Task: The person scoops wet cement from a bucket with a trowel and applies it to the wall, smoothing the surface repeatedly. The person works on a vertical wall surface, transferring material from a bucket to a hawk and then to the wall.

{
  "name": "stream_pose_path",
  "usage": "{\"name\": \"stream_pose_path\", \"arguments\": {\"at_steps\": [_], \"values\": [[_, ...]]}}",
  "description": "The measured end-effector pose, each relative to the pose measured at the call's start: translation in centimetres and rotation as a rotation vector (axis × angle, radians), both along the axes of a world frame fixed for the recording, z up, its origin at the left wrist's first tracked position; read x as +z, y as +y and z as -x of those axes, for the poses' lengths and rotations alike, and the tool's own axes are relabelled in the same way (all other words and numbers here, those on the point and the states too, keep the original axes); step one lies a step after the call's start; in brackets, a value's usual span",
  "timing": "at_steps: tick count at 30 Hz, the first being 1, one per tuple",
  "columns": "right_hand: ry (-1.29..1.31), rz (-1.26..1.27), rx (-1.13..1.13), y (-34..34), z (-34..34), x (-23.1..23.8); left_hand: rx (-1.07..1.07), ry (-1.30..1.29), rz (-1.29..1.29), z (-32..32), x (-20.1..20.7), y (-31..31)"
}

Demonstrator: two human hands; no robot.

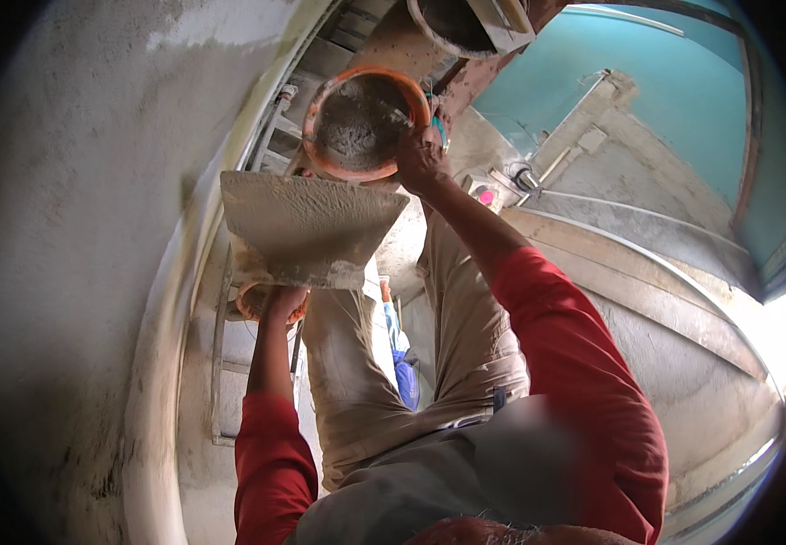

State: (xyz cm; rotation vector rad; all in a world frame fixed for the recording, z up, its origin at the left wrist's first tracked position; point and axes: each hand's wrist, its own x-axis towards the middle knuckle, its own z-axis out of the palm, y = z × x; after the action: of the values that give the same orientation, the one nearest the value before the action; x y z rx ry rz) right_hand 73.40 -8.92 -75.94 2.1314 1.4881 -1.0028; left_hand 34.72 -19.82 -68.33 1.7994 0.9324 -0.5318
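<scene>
In my left hand [286, 302] is a flat, mortar-stained plastering hawk [316, 232], tilted in front of my legs. The fingers are partly hidden beneath the board, closed on its underside. Beyond the hawk stands an orange bucket [313, 145] with grey wet mortar [357, 127] inside. My right hand [422, 162] is closed at the bucket's right rim. A thin grey edge shows in the mortar beside its fingers, but what the hand grips is mostly hidden.
A second bucket [422, 20] with a board [507, 27] across it stands farther off. Below the hawk is another orange container [249, 304]. A grey plastered wall [75, 227] rises at left. Wooden slats [325, 59] run beside it. At right are planks [629, 291] and a teal wall [675, 118].
</scene>
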Motion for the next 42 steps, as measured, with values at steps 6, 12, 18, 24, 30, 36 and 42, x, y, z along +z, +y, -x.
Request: {"name": "stream_pose_path", "arguments": {"at_steps": [6, 12, 18, 24, 30, 36, 42], "values": [[-0.101, 0.128, 0.107, 3.6, 0.3, 1.1, 0.373, -0.191, -0.064, -5.1, -6.2, 0.0], [-0.014, 0.319, 0.006, 4.2, 1.8, -3.6, 0.338, -0.25, -0.333, -7.6, -10.0, 2.3], [0.149, 0.491, 0.271, 4.0, -1.1, -4.8, 0.787, -0.354, -0.013, -9.9, -11.7, 3.4], [0.349, 0.299, 0.418, 0.5, -1.4, -7.1, 0.835, -0.328, 0.083, -10.2, -11.4, 2.9], [0.553, 0.074, 0.417, -2.9, 0.0, -9.9, 0.96, -0.297, 0.276, -9.4, -11.3, 2.8], [0.688, -0.274, 0.498, -5.7, 0.5, -12.4, 0.808, -0.137, 0.347, -8.3, -11.8, 3.0], [0.723, 0.243, 0.012, -3.7, -1.5, -7.7, 0.315, -0.126, 0.076, -6.1, -13.1, 2.3]]}}
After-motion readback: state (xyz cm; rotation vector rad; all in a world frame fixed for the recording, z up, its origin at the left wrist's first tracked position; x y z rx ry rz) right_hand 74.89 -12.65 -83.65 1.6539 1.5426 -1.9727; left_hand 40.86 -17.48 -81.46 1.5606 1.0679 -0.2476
